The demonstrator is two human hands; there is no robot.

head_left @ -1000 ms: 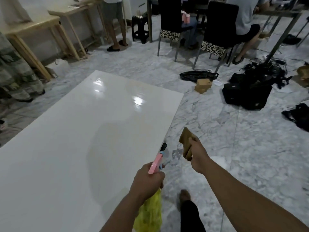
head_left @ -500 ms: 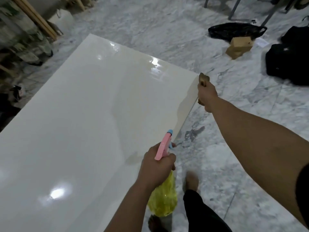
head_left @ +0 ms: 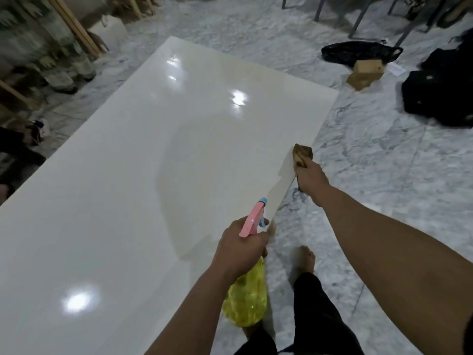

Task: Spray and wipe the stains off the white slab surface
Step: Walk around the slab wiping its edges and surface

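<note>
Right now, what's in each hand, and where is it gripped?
Left hand grips the spray bottle at its neck, under the pink trigger head. Right hand clutches a bunched brown cloth at the slab edge.

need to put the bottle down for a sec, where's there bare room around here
The white slab is bare all over, from the left hand holding the spray bottle to its far corner. The floor between the right hand with the cloth and the black bags is also open. It is crowded around the cardboard box.

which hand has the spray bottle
The left hand grips the spray bottle, yellow with a pink trigger. The right hand holds a brown cloth at the slab's edge.
</note>
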